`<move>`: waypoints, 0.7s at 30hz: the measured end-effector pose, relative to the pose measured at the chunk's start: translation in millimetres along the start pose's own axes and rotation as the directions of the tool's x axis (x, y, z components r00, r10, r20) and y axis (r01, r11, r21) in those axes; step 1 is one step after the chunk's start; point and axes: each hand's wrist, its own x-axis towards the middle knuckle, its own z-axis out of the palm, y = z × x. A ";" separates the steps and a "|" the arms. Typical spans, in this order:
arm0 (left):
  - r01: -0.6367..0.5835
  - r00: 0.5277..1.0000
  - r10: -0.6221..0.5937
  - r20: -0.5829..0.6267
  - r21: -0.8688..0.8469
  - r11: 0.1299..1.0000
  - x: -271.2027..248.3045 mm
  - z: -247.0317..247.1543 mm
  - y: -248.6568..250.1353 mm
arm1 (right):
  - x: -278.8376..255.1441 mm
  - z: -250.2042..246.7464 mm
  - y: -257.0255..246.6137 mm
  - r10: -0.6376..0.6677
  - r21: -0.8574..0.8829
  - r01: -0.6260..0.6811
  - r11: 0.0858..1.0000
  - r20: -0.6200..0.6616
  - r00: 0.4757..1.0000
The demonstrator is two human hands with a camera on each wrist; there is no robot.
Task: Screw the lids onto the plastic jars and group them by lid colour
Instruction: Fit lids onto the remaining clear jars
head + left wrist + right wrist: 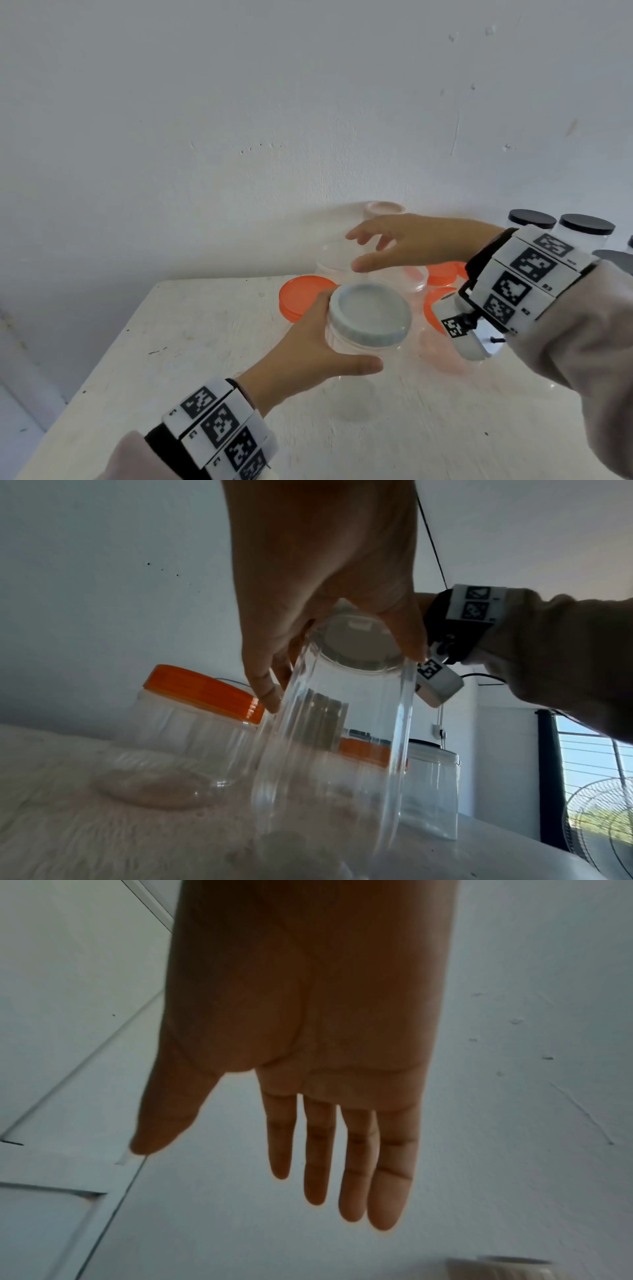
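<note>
R hand (301,1031) seen palm-side, fingers (316,1150) straight & spread a bit, thumb (164,1118) out to the side, holding nothing. White wall (514,1123) behind. Pale ribbed lid (500,1269) at bottom edge, blurred.

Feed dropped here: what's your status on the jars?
Left hand grips white-lidded jar. Right hand open, reaching toward back. Orange-lidded jars crowd close behind.
</note>
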 end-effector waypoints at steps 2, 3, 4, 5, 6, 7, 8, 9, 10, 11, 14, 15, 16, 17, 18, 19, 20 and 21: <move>0.002 1.000 -0.002 -0.020 0.027 1.000 0.6 0.9 2.5 | 15.6 -12.3 11.9 0.026 -0.012 -0.027 1.000 -0.065 0.998; 0.007 1.000 -0.006 -0.022 0.032 0.999 0.9 1.2 3.6 | 24.2 -17.5 18.8 0.041 -0.030 -0.044 0.999 -0.092 0.995; 0.015 1.000 -0.015 -0.022 0.032 0.999 1.3 1.2 4.8 | 32.9 -21.7 26.3 0.057 -0.049 -0.062 0.997 -0.115 0.992; 0.024 0.999 -0.024 -0.025 0.028 0.999 1.6 1.0 6.7 | 41.5 -24.9 33.9 0.071 -0.063 -0.080 0.995 -0.132 0.989; 0.029 0.999 -0.029 -0.030 0.023 0.999 2.1 0.8 9.0 | 49.9 -27.3 41.4 0.087 -0.071 -0.098 0.993 -0.144 0.986; 0.028 0.999 -0.028 -0.037 0.018 0.999 2.7 0.6 12.0 | 57.9 -29.0 48.7 0.106 -0.076 -0.118 0.990 -0.153 0.983; 0.022 0.999 -0.021 -0.048 0.015 1.000 3.7 -0.1 15.7 | 65.9 -30.0 55.8 0.125 -0.081 -0.139 0.987 -0.160 0.979; 0.013 0.998 -0.012 -0.061 0.010 1.000 4.5 -1.1 20.5 | 73.6 -31.0 62.4 0.145 -0.088 -0.161 0.983 -0.166 0.975; 0.002 0.997 -0.002 -0.076 0.000 1.000 5.6 -2.8 25.9 | 81.2 -31.7 68.3 0.167 -0.097 -0.185 0.978 -0.169 0.971; -0.012 0.996 0.010 -0.091 -0.015 1.000 6.8 -5.3 31.5 | 88.4 -32.6 73.3 0.191 -0.109 -0.211 0.971 -0.172 0.966; -0.048 0.989 0.038 -0.141 -0.072 0.996 11.7 -17.3 47.8 | 108.3 -34.6 84.6 0.256 -0.164 -0.285 0.945 -0.174 0.951; -0.057 0.986 0.043 -0.164 -0.085 0.995 13.3 -22.7 52.5 | 114.2 -35.0 87.5 0.276 -0.185 -0.307 0.933 -0.178 0.945; -0.068 0.981 0.050 -0.190 -0.093 0.993 15.5 -28.7 56.6 | 119.5 -35.2 90.6 0.295 -0.203 -0.330 0.922 -0.183 0.938; -0.079 0.974 0.057 -0.219 -0.097 0.992 17.9 -35.3 60.2 | 124.5 -35.4 93.9 0.315 -0.214 -0.352 0.911 -0.186 0.931; -0.089 0.966 0.061 -0.250 -0.102 0.991 20.8 -42.6 62.9 | 129.2 -35.6 96.8 0.337 -0.216 -0.373 0.902 -0.184 0.923; -0.098 0.958 0.064 -0.279 -0.111 0.989 23.7 -49.9 65.3 | 133.7 -35.9 99.7 0.359 -0.209 -0.392 0.896 -0.179 0.916; -0.110 0.948 0.068 -0.309 -0.118 0.987 26.9 -57.6 66.9 | 138.2 -36.2 102.1 0.379 -0.195 -0.409 0.892 -0.173 0.909; -0.121 0.937 0.074 -0.342 -0.118 0.986 30.1 -65.3 68.3 | 142.5 -36.5 104.2 0.396 -0.180 -0.423 0.888 -0.167 0.903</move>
